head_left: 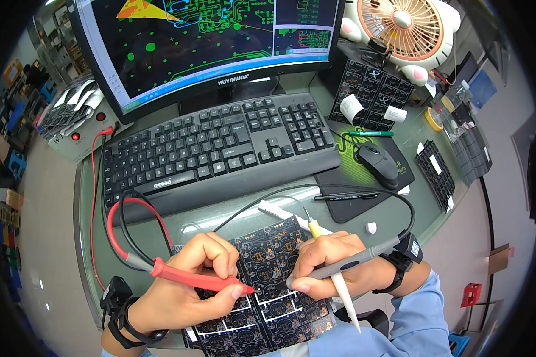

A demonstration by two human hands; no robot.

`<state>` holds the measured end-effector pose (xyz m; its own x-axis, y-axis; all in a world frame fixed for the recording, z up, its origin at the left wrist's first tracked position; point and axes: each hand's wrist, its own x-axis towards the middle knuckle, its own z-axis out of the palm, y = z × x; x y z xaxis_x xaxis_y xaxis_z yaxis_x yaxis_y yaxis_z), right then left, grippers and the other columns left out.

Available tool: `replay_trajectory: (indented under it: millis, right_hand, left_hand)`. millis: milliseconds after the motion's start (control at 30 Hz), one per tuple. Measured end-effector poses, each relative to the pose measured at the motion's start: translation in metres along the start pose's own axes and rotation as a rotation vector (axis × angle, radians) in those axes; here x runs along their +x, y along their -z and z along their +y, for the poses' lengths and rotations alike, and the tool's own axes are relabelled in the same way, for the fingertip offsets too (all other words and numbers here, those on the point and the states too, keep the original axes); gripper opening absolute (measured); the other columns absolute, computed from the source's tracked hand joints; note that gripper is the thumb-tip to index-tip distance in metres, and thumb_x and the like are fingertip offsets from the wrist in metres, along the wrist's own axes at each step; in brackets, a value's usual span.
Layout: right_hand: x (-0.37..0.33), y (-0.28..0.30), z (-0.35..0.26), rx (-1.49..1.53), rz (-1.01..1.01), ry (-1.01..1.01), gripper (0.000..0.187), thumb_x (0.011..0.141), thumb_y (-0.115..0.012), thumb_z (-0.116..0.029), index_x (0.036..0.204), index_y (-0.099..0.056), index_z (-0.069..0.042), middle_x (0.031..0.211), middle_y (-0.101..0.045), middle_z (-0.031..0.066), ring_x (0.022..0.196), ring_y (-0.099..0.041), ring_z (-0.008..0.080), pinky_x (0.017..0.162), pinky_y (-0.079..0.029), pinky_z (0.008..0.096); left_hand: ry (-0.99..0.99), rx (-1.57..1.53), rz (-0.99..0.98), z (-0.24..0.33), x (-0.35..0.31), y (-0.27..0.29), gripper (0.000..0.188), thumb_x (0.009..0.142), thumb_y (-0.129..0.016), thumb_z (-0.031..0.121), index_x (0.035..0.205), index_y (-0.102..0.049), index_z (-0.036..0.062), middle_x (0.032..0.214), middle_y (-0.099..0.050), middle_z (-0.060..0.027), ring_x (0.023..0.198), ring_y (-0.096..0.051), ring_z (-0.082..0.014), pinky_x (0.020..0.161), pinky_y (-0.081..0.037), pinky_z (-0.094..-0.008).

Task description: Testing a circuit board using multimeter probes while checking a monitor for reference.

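Note:
My left hand (pixel 199 288) is closed round a red test probe (pixel 187 276), its tip at the middle of a black circuit board panel (pixel 259 253). My right hand (pixel 327 265) grips a grey test probe (pixel 354 261); its dark tip points left, close to the red one. Whether either tip touches the board cannot be made out. Tucked in the same hand is a white pen-like tool (pixel 343 297) with a yellow collar and a thin metal point. Rows of round patterns cover the panel, which lies partly under both hands at the table's near edge.
Behind the panel are a black keyboard (pixel 220 146), a mouse (pixel 377 164) on its pad, and a monitor (pixel 208 41) with a circuit layout. A pen (pixel 346 196) lies nearby. Probe cables loop over the table; a box with red sockets (pixel 76 137) stands left, a fan (pixel 402 27) back right.

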<state>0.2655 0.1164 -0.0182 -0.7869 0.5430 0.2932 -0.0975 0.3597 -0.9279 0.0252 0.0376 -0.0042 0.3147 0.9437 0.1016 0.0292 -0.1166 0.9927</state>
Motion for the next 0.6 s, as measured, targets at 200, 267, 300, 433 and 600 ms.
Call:
replay_trajectory:
  millis: [200,267,300,433,600]
  right_hand:
    - [0.0005,0.0003,-0.0003,-0.016,-0.007,0.009,0.019,0.085,-0.071,-0.019,0.082,-0.057,-0.006,0.066,-0.059,0.0035,0.058,-0.059,0.0160,0.051,-0.043,0.0295]
    - [0.0003,-0.0001,-0.0003,-0.018,-0.008,0.011,0.019,0.085,-0.071,-0.018,0.082,-0.057,-0.006,0.066,-0.059,0.0036,0.058,-0.059,0.0162,0.051,-0.043,0.0296]
    - [0.0002,-0.0002,-0.0001,-0.019,-0.009,0.012,0.019,0.084,-0.071,-0.018,0.082,-0.057,-0.006,0.066,-0.059,0.0036,0.058,-0.059,0.0164,0.051,-0.044,0.0296]
    - [0.0012,-0.0003,0.0001,-0.028,-0.011,0.032,0.019,0.084,-0.071,-0.017,0.083,-0.057,-0.006,0.066,-0.059,0.0041,0.058,-0.059,0.0167,0.051,-0.044,0.0296]
    - [0.0013,0.0008,-0.0024,-0.056,-0.024,0.023,0.019,0.084,-0.071,-0.017,0.083,-0.056,-0.005,0.068,-0.059,0.0052,0.058,-0.060,0.0177,0.050,-0.044,0.0297]
  left_hand:
    - [0.029,-0.037,0.022,0.0014,-0.0010,-0.0004,0.030,0.079,-0.066,0.002,0.088,-0.038,0.0083,0.091,-0.045,-0.0079,0.080,-0.049,-0.0123,0.071,-0.047,-0.0270]
    - [0.022,-0.086,0.016,0.0000,-0.0029,-0.0002,0.026,0.081,-0.064,-0.002,0.091,-0.041,0.0056,0.096,-0.047,-0.0065,0.084,-0.052,-0.0095,0.071,-0.048,-0.0257]
    - [0.023,-0.085,0.017,-0.0003,-0.0029,-0.0001,0.026,0.081,-0.064,-0.002,0.091,-0.041,0.0056,0.096,-0.047,-0.0065,0.084,-0.052,-0.0095,0.071,-0.048,-0.0257]
    - [0.016,-0.077,0.002,0.0004,-0.0026,0.0003,0.026,0.082,-0.064,-0.002,0.092,-0.041,0.0053,0.096,-0.046,-0.0067,0.084,-0.052,-0.0093,0.070,-0.049,-0.0250]
    - [-0.005,-0.030,-0.033,0.0001,-0.0012,0.0010,0.027,0.082,-0.065,-0.002,0.092,-0.041,0.0052,0.096,-0.047,-0.0070,0.083,-0.053,-0.0101,0.070,-0.049,-0.0253]
